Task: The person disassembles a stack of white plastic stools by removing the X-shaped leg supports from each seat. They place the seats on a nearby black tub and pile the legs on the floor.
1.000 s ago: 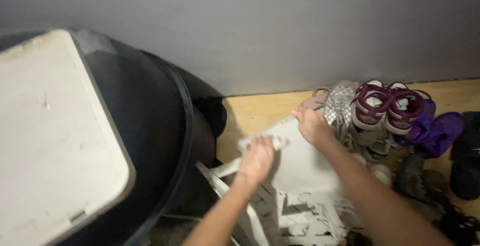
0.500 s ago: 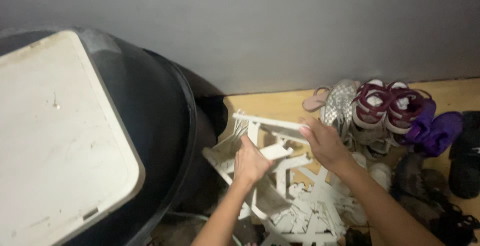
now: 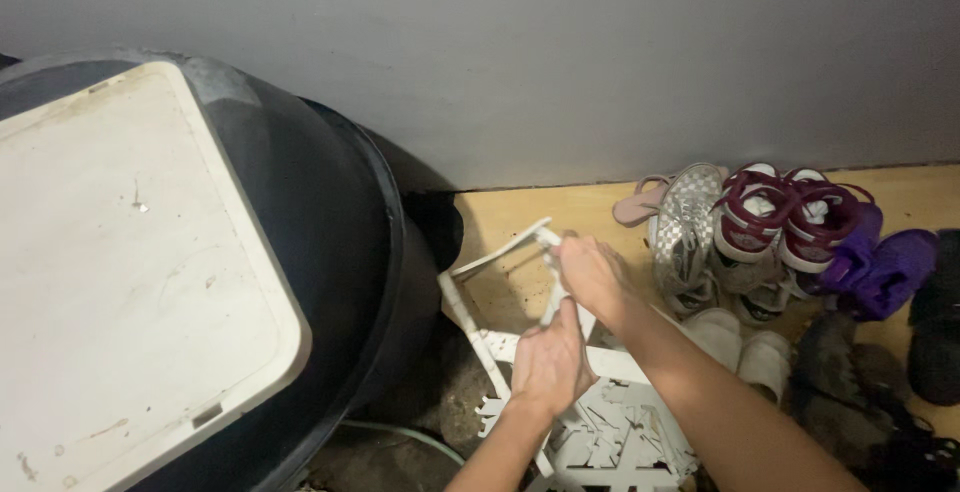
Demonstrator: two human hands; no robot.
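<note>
Here both hands grip a white frame (image 3: 500, 302) of thin bars that stands tilted on the floor between a black barrel (image 3: 340, 252) and a row of shoes (image 3: 770, 232). The left hand (image 3: 550, 362) is curled shut around a middle bar, knuckles up, while the right hand (image 3: 592, 274) closes on the bar's upper end just above it. A white lid (image 3: 130, 272) lies on the barrel.

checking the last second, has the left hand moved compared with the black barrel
Yes. The left hand has dropped lower in the view and toward the person, ending up beside the black barrel's lower edge, and it grips the white frame.
</note>
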